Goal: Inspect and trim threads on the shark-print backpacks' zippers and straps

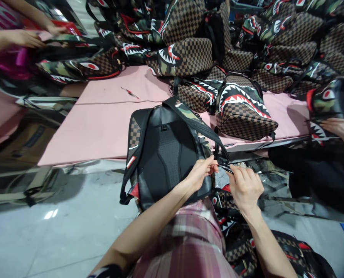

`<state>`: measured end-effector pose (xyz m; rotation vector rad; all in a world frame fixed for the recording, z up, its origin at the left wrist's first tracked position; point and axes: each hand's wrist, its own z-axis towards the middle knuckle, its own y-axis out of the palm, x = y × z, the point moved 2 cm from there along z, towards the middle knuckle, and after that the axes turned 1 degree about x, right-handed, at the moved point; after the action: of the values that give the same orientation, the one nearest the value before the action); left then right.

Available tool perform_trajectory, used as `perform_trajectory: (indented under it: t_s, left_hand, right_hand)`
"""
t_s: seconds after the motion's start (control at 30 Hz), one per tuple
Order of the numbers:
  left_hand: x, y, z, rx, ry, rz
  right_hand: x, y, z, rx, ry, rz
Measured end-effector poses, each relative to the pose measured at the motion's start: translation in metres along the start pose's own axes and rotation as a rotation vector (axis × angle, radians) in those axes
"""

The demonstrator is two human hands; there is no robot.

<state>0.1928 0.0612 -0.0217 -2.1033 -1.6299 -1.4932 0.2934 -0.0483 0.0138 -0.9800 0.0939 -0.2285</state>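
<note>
A backpack [172,154] leans upright against the table's front edge, its black padded back and shoulder straps facing me. At its right side my left hand [202,172] is closed, fingertips pinching the lower end of a black strap [209,133]. Just to the right, my right hand [245,187] is closed around a thin dark piece [225,167] that reaches toward the left fingertips. Whether that piece is a small tool or a strap end I cannot tell. Brown check and camouflage panels show along the backpack's sides.
A pink-covered table [102,127] bears a small red-and-black tool [129,92] and piled shark-face backpacks [244,108]. More backpacks [247,247] lie low at my right. A co-worker's hands [30,38] handle a backpack at left; another person's hand [336,126] touches one at right.
</note>
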Motion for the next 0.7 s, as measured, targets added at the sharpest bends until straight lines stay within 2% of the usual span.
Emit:
perform_trajectory:
  t_s: [0.4, 0.6, 0.7]
  left_hand:
    - [0.000, 0.002, -0.003, 0.017, 0.027, 0.042]
    - [0.000, 0.002, -0.002, 0.007, 0.042, 0.028]
    - [-0.001, 0.002, -0.001, 0.020, 0.034, 0.039]
  right_hand:
    - [-0.003, -0.001, 0.003, 0.000, -0.021, -0.071]
    - [0.005, 0.000, -0.002, -0.029, 0.081, 0.239]
    - [0.008, 0.001, -0.003, -0.009, 0.109, 0.215]
